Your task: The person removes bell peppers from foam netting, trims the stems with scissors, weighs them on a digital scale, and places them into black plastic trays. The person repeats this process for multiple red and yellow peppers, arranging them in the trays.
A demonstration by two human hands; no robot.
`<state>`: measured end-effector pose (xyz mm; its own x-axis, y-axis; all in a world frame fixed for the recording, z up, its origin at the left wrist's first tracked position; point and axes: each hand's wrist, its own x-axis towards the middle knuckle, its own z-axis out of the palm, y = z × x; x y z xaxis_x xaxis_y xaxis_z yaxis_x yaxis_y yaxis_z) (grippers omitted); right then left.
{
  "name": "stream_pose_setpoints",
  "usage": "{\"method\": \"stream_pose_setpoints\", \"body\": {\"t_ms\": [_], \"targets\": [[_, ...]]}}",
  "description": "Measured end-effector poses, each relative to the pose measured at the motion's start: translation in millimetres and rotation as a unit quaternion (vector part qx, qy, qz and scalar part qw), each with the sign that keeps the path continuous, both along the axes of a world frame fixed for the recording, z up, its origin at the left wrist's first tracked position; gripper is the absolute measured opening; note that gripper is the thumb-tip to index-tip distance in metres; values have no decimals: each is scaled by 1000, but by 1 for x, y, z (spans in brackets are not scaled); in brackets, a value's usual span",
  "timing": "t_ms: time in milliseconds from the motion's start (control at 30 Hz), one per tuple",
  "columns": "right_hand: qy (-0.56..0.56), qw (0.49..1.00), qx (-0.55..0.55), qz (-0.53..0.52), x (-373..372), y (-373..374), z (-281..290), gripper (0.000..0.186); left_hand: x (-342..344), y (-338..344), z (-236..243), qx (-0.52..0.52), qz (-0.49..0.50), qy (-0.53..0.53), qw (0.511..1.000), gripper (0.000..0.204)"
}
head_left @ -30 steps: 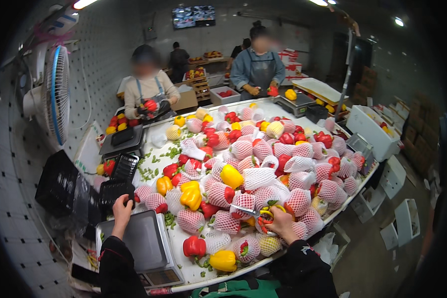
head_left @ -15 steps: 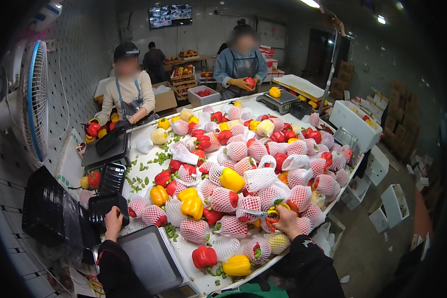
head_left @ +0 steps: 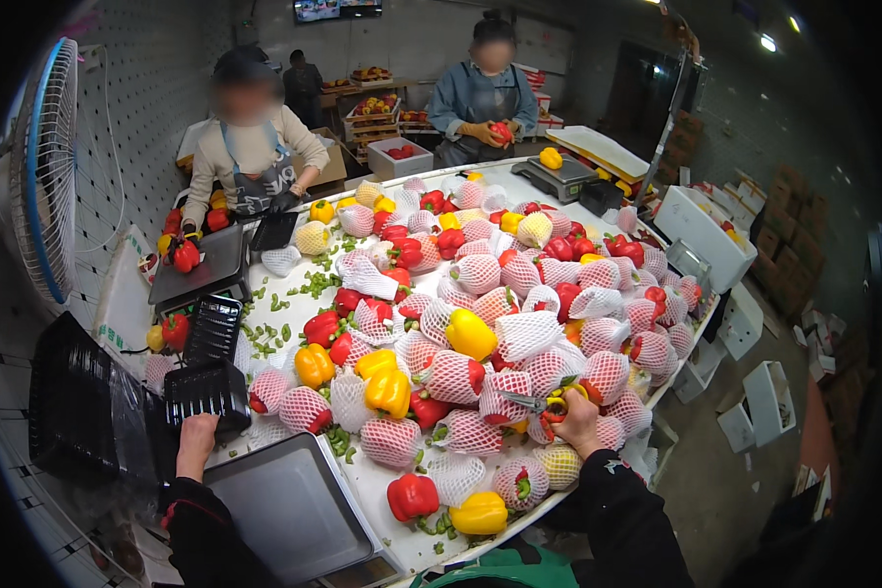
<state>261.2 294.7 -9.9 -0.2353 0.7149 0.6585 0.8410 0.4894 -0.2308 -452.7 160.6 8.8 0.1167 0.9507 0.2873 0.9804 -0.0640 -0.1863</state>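
My left hand (head_left: pixel 197 446) grips the near edge of a black plastic tray (head_left: pixel 206 394) beside a flat scale. Over the heap at the right, my right hand (head_left: pixel 575 423) is closed round the red and yellow handles of scissors (head_left: pixel 524 400), blades pointing left. Under and about them lie bell peppers in white and pink foam nets, such as a netted pepper (head_left: pixel 504 397). Bare peppers lie among them, including a yellow pepper (head_left: pixel 388 392) and a red pepper (head_left: pixel 413 497). Cut green stems (head_left: pixel 314 284) are scattered on the white table.
A flat scale (head_left: pixel 289 495) stands between my forearms, with stacked black trays (head_left: pixel 78 412) at the left. Across the table, one co-worker (head_left: pixel 250 157) handles peppers by another scale (head_left: pixel 201 263); a second co-worker (head_left: pixel 482 98) holds a red pepper. A fan (head_left: pixel 49 171) stands far left.
The view has shifted slightly. My left hand has moved a little left along with the tray edge. The left co-worker's gloved hand now holds a red pepper over the scale; a black tray was set down.
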Motion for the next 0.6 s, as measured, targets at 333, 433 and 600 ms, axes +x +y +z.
{"method": "stream_pose_setpoints", "body": {"t_ms": [333, 433, 600], "targets": [[15, 999, -28, -24, 1, 0, 0, 39, 4, -2, 0, 8, -37, -37, 999, 16], [25, 999, -28, -10, -1, 3, 2, 39, 7, -5, -1, 67, -12, -28, 997, 18], [50, 998, -28, 1, -3, 3, 5, 39, 36, -7, 57, 204, 46, -104, 972, 15]]}}
